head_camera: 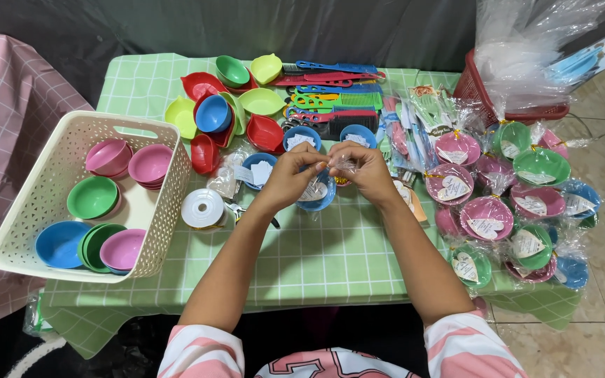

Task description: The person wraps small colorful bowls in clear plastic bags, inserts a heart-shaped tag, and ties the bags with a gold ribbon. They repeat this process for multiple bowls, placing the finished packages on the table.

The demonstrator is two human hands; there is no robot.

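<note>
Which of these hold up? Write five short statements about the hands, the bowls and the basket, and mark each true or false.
1. Both hands, left hand and right hand, meet over a blue bowl in clear wrap. True.
2. The cream basket holds only blue bowls. False: pink, green and blue ones lie in it.
3. The wrapped bowls are piled on the person's right. True.
4. The white tape roll lies inside the basket. False: it lies on the green checked cloth beside it.
5. The combs lie at the table's far side. True.
</note>
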